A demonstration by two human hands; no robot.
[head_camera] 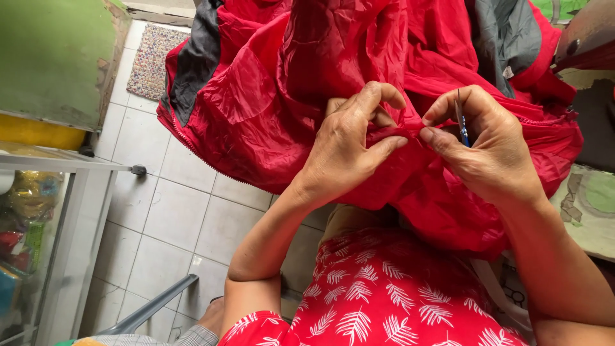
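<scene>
Your left hand [349,144] pinches a small fold of the red thin shiny nylon jacket [269,96] between thumb and fingers. Your right hand [483,144] grips the same fold just beside it, at 3 o'clock from the left hand, and it also holds a small slim tool with metal tip and blue handle [461,122] between thumb and forefinger. The tool stands almost upright, its long axis from 12 to 6 o'clock; which end is the working one I cannot tell.

The jacket lies over your lap and spreads toward 12 o'clock, with dark grey lining [192,57] at 10 o'clock and a zipper edge [192,144] running along its lower left border. I judge this cloth is light, very soft and slippery, so it will slide out of a loose pinch; take it close to the seam, with both hands near together, and keep it a little stretched. The white tiled floor [173,218] is at 8 o'clock.
</scene>
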